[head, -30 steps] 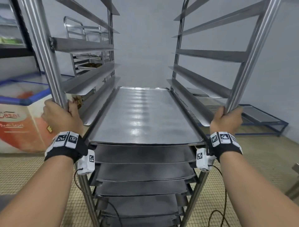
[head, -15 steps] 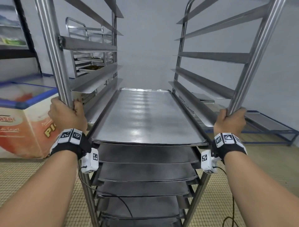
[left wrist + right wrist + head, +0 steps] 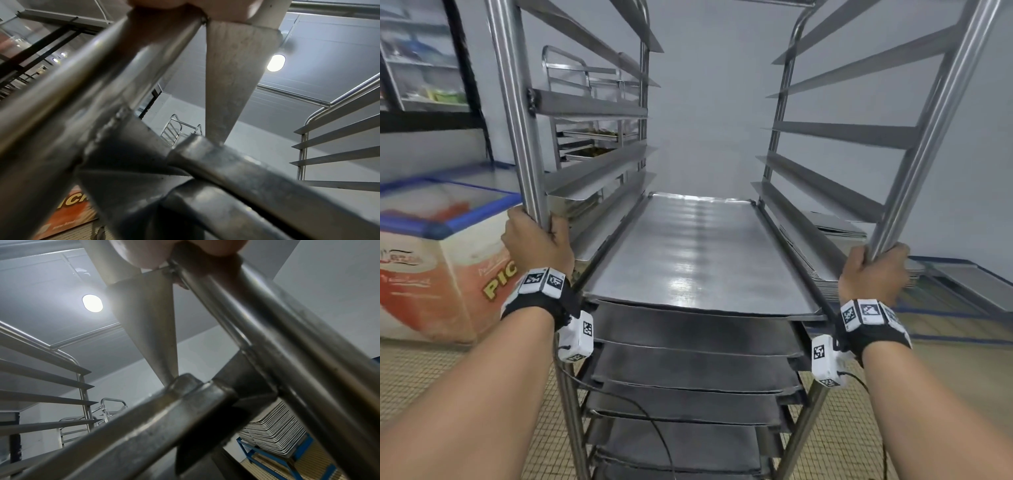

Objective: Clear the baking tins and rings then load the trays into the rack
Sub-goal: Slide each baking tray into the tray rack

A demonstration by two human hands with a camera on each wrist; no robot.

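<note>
both arms reach forward, forearms roughly level, wrists each wearing a black band with white marker cubes. left hand [image 3: 537, 243] wraps its fingers round the front left post of the rack [image 3: 512, 113], thumb on the inner side of the post, knuckles toward the camera. right hand [image 3: 873, 270] grips the front right post the same way, fingers curled round the tube, just below one of the angled side rails. both hands sit at about the height of the top loaded tray [image 3: 698, 250], one on each side of it, not touching it.

trays lie flat on the rack's rails, stacked level by level: the shiny top one between the hands, at least four darker ones under it going down toward the floor. the rails above the top tray hold nothing. rack stands upright on a tiled floor [image 3: 431, 377].

left wrist view: a bit of the left hand [image 3: 160, 4] at the top edge pressed on the post, rest is blurred metal tube and rail seen from below, ceiling lamp [image 3: 276, 63] above. right wrist view: fingertips [image 3: 144, 254] at the top edge against the post, same close blurred metal.

off to the right, well apart from the rack, a pile of trays [image 3: 273, 430] sits on a low blue frame [image 3: 287, 457]. left of the rack a chest freezer [image 3: 431, 246] with a glass lid and red-orange print. behind the rack's left side a second rack [image 3: 585, 102] stands near the wall with some trays in it, contents too small to tell.
</note>
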